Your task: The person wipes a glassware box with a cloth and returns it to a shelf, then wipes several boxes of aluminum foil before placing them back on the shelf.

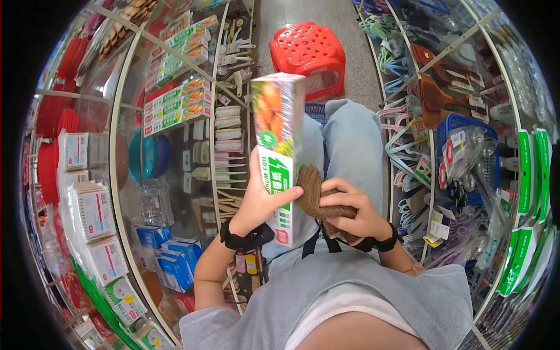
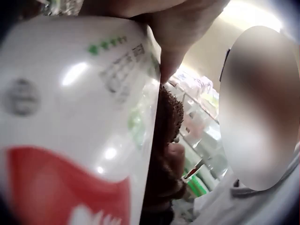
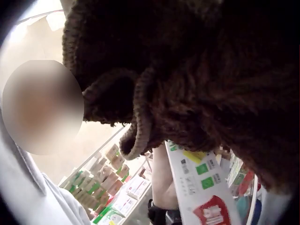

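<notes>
A long aluminum foil box (image 1: 274, 128) stands nearly upright in the head view, gripped by my left hand (image 1: 261, 195) around its lower half, thumb across its face. My right hand (image 1: 354, 210) holds a folded brown fuzzy cloth (image 1: 314, 195), its fingers curled over the cloth just right of the box. In the left wrist view the white box (image 2: 79, 108) fills the left side, with the brown cloth (image 2: 164, 164) behind its edge. Dark brown cloth (image 3: 201, 93) covers much of the right wrist view, and the box (image 3: 201, 187) shows below it.
A red plastic stool (image 1: 309, 52) stands on the aisle floor ahead. Shelves on the left carry more foil boxes (image 1: 178, 108) and blue packs (image 1: 178, 262). On the right are hangers (image 1: 402, 140), a blue basket (image 1: 466, 125) and green-and-white packs (image 1: 525, 175).
</notes>
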Demonstrator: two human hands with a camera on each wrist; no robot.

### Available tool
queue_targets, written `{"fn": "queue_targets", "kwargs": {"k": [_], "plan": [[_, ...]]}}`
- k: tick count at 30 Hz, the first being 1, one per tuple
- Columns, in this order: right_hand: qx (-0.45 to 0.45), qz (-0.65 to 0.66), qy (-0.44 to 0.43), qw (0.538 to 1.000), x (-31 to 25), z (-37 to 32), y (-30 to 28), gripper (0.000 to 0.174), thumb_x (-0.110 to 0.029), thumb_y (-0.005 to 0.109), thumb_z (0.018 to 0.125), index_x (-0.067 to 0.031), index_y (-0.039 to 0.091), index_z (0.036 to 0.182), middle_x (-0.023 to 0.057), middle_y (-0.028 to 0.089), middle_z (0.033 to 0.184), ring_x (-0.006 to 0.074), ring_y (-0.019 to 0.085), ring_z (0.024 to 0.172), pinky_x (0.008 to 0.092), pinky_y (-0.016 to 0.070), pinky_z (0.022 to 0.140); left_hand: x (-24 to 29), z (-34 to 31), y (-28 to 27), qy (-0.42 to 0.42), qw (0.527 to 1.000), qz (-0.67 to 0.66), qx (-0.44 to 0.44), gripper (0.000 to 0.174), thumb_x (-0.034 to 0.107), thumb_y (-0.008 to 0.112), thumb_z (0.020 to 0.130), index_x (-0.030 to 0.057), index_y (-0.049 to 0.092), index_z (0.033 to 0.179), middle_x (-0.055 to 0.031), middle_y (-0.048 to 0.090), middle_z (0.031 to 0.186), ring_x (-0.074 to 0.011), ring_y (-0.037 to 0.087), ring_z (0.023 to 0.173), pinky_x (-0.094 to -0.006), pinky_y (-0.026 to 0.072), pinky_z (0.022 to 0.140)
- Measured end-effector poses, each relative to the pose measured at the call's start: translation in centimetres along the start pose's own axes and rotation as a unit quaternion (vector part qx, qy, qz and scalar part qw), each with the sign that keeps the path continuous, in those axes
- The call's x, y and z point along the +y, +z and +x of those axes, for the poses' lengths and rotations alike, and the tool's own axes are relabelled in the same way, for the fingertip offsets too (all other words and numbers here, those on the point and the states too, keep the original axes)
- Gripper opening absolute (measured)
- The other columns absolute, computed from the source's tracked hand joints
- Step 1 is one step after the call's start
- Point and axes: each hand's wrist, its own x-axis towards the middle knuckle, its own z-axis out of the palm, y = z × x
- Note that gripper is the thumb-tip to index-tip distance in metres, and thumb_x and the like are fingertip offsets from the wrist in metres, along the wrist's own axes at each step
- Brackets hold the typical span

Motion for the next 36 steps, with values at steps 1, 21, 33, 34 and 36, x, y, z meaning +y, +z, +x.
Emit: {"fn": "queue_targets", "kwargs": {"k": [1, 21, 33, 34, 36], "plan": [[0.002, -0.003, -0.007, 1.0, 0.0, 0.2, -0.1, 0.035, 0.0, 0.06, 0.072, -0.0001, 0.062, 0.107, 0.0127, 0.05, 0.114, 0.0246, 0.052, 0.104, 0.0322, 0.0396, 0.091, 0.5, 0.1, 0.0, 0.015, 0.999, 0.032, -0.015, 0.094, 0.008, 0.077, 0.07, 0.0025, 0.016, 0.14, -0.0109, 0.039, 0.131, -0.0204, 0.041, 0.12, -0.0336, 0.0342, 0.1], [0.165, 0.068, 0.067, 0.982, 2.6, 0.5, -2.0, 0.037, -0.001, 0.059, 0.074, 0.0052, 0.057, 0.11, 0.0115, 0.052, 0.121, 0.0218, 0.049, 0.114, 0.0319, 0.0359, 0.098, 3.7, 4.1, -6.6, 0.047, 0.983, 0.175, -0.01, 0.078, 0.009, 0.078, 0.069, 0.0026, 0.034, 0.133, -0.0102, 0.051, 0.122, -0.0181, 0.049, 0.112, -0.0304, 0.0374, 0.097], [0.303, 0.405, 0.123, 0.854, 6.4, -0.8, -5.5, 0.055, -0.01, 0.053, 0.078, 0.0035, 0.04, 0.13, 0.02, 0.051, 0.124, 0.0302, 0.057, 0.108, 0.0387, 0.0491, 0.091, 0.9, 4.6, -7.9, -0.163, 0.958, -0.229, -0.055, 0.062, 0.038, 0.049, 0.086, -0.0031, 0.036, 0.13, -0.0159, 0.051, 0.121, -0.0323, 0.056, 0.106, -0.0495, 0.0422, 0.098], [0.287, 0.431, 0.124, 0.846, 6.9, -1.0, -5.9, 0.055, -0.011, 0.053, 0.078, 0.0036, 0.039, 0.13, 0.0204, 0.051, 0.124, 0.0309, 0.056, 0.108, 0.0393, 0.0489, 0.091, 0.8, 4.6, -7.8, -0.167, 0.956, -0.237, -0.048, 0.062, 0.038, 0.048, 0.087, -0.0032, 0.036, 0.13, -0.0163, 0.05, 0.122, -0.0332, 0.055, 0.107, -0.0507, 0.0416, 0.099], [0.255, 0.481, 0.125, 0.829, 7.8, -1.5, -6.7, 0.056, -0.012, 0.053, 0.078, 0.0039, 0.039, 0.13, 0.0213, 0.05, 0.124, 0.0325, 0.055, 0.109, 0.0406, 0.0487, 0.092, 0.5, 4.5, -7.8, -0.175, 0.955, -0.237, -0.03, 0.06, 0.039, 0.046, 0.089, -0.0026, 0.036, 0.131, -0.0163, 0.05, 0.122, -0.0337, 0.054, 0.108, -0.0511, 0.0414, 0.099]]}}
